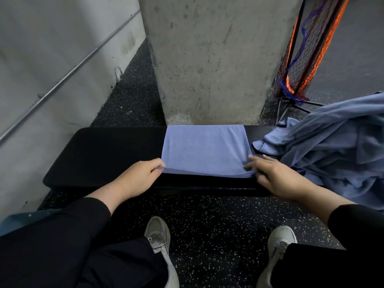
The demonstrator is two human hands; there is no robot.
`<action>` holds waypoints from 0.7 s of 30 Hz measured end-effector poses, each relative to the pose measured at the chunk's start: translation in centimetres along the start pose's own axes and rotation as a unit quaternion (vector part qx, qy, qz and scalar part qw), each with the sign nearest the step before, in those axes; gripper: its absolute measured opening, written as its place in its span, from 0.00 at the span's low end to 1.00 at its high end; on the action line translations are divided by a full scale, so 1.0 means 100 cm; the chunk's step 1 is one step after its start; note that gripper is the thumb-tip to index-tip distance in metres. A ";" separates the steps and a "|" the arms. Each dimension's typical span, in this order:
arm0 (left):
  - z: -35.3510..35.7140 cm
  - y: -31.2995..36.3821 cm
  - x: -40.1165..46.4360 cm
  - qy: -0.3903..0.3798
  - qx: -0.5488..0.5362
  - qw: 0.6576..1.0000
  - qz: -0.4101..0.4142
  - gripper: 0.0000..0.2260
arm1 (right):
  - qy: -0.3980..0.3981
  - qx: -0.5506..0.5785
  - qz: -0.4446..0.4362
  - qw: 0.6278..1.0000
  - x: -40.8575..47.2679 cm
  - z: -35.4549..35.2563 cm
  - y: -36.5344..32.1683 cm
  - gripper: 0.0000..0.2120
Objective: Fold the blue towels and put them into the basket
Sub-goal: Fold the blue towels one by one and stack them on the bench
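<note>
A blue towel [204, 149] lies flat across a black bench [99, 154], folded into a rectangle. My left hand [138, 176] pinches its near left corner between thumb and fingers. My right hand [272, 174] pinches the near right corner, lifting the edge slightly off the bench. A heap of unfolded blue towels [336, 146] lies on the right end of the bench. No basket is in view.
A concrete pillar [209, 59] stands right behind the bench. An orange and black net on a stand [299, 65] leans at the back right. A grey wall with a metal rail [62, 80] runs along the left. My shoes [158, 235] rest on speckled floor.
</note>
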State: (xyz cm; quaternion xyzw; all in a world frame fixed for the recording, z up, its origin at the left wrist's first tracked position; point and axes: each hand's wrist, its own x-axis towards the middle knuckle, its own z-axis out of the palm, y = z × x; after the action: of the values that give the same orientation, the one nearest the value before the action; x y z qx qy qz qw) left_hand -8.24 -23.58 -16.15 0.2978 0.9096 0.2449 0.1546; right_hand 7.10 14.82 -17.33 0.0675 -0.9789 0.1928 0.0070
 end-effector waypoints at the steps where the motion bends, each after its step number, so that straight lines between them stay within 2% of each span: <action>1: -0.005 0.003 0.001 -0.011 -0.014 1.000 -0.022 0.09 | -0.016 0.011 0.024 1.000 0.000 -0.005 -0.004 0.07; 5: -0.022 0.010 0.003 -0.094 -0.070 0.991 -0.059 0.11 | -0.043 0.077 0.093 0.992 0.004 -0.026 -0.017 0.11; 8: -0.030 0.017 -0.002 -0.190 -0.196 0.954 -0.119 0.10 | -0.084 0.121 0.133 0.980 0.010 -0.037 -0.025 0.09; 10: -0.036 0.018 -0.003 -0.213 -0.254 0.932 -0.149 0.11 | -0.080 0.167 0.171 0.968 0.017 -0.040 -0.029 0.09; 12: -0.043 0.018 0.004 -0.165 -0.280 0.932 -0.159 0.10 | -0.031 0.214 0.207 0.954 0.026 -0.042 -0.032 0.10; 17: -0.050 0.020 0.047 0.064 -0.302 0.937 -0.163 0.10 | 0.115 0.242 0.257 0.928 0.068 -0.047 -0.035 0.11; 21: -0.041 0.019 0.079 0.155 -0.248 0.944 -0.154 0.10 | 0.134 0.293 0.310 0.894 0.100 -0.037 -0.023 0.12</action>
State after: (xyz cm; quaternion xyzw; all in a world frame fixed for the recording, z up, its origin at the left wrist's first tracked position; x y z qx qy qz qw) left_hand -15.23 -18.83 -12.74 0.0645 0.8678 0.4787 0.1164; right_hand -2.56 12.78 -12.60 -0.2672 -0.8391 0.4703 0.0581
